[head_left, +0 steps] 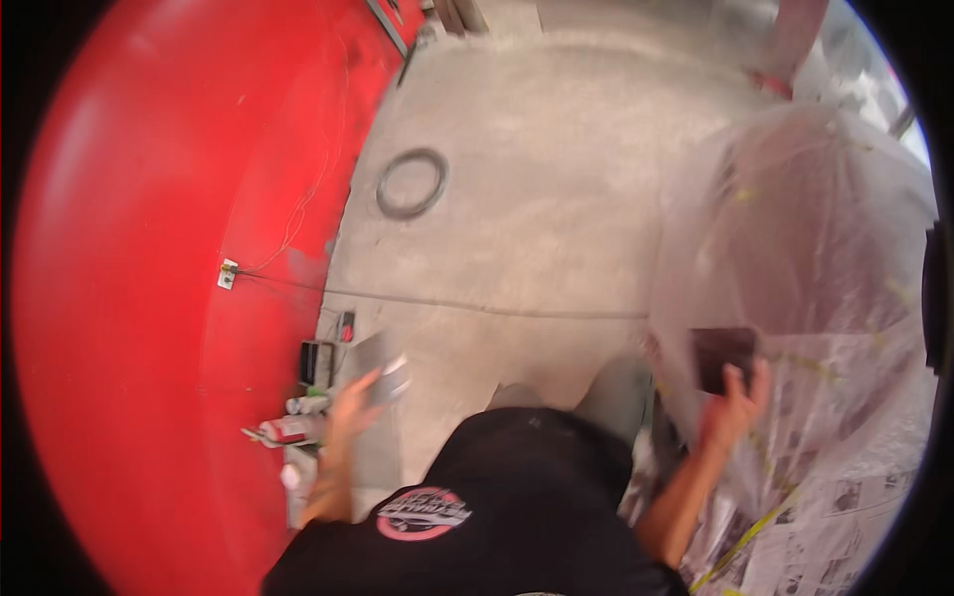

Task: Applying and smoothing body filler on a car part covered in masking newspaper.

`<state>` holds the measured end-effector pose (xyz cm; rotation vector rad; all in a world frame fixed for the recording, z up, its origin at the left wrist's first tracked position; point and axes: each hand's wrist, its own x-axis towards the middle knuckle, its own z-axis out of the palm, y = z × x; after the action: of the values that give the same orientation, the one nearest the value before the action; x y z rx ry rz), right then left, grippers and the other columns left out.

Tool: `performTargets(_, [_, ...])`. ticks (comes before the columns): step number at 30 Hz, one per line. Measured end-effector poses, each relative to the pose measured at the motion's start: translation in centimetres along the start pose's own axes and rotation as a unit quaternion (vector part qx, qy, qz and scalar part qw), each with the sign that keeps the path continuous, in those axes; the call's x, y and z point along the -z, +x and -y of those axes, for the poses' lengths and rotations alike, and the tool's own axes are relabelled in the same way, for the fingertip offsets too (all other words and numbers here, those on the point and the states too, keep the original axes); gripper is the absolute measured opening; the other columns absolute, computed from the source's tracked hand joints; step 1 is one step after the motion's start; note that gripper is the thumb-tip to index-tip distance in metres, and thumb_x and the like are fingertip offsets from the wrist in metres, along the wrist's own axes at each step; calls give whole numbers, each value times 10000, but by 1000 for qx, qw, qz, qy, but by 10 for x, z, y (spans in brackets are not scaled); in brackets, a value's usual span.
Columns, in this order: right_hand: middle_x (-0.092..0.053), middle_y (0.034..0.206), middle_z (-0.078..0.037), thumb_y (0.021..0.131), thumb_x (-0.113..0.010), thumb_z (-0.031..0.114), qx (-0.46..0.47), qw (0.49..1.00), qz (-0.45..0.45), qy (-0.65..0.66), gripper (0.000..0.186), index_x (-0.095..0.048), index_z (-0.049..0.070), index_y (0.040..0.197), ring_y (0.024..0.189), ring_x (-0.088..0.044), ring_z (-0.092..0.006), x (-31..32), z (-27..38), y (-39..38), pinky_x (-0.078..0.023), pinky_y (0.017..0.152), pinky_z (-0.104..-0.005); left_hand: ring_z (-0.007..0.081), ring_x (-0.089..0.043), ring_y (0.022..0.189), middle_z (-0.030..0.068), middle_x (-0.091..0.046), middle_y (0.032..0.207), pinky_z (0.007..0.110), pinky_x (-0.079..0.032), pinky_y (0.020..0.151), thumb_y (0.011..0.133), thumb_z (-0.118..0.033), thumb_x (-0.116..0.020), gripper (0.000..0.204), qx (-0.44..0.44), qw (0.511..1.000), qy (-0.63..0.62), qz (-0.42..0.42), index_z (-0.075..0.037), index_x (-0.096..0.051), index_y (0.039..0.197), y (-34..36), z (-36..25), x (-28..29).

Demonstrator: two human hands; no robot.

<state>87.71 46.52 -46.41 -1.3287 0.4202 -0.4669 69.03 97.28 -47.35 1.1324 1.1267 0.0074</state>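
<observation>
My left hand, smeared by motion, is closed on a flat grey and silvery-white object whose kind I cannot make out. It hovers over the floor, beside the items along the red wall. On the other side, my right hand grips a dark, flat, rectangular piece by its lower edge. That hand is in front of a large bulky form wrapped in translucent plastic sheeting; whether the dark piece touches the plastic, I cannot tell.
A red wall with an outlet rises at left. A cable crosses the concrete floor, where a grey ring-shaped coil lies. Bottles stand along the wall. Printed paper and yellow tape cover the wrapped form's lower part.
</observation>
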Motion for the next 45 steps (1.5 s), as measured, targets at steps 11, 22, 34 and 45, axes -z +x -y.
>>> performTargets(11, [-617,1230,-127,870,-459,-107,135,944,231,-195,430,-572,-5,1272,1137,-591,-231,-276,-10,190,-435,993,-323,201,-648,987,112,-666,1091,356,-537,838,955,-213,-606,358,-255,893,-104,357,53,-574,1193,126,-326,-377])
performTargets(22, [-624,1227,-7,730,-595,-15,521,661,410,-351,501,-662,163,1194,1167,-558,-237,-510,30,309,-357,1041,-482,112,-616,882,59,-685,977,283,-493,784,943,-193,-621,286,-419,860,152,249,65,-652,1062,203,-438,-532])
performTargets(34, [-565,1263,-213,754,-513,-156,347,869,221,-275,540,-623,65,1234,1150,-578,-353,-617,-3,538,-486,954,-443,217,-647,992,99,-629,1137,395,-567,770,926,-102,-572,376,-75,814,-120,563,-9,-512,1286,354,-564,-817])
performTargets(45, [-649,1154,-164,814,-564,-93,186,922,194,-280,441,-600,7,1241,1016,-655,-300,-558,2,773,-496,895,-329,93,-606,820,28,-682,942,266,-494,758,901,-78,-651,164,-318,738,68,591,17,-662,1034,372,-576,-1106])
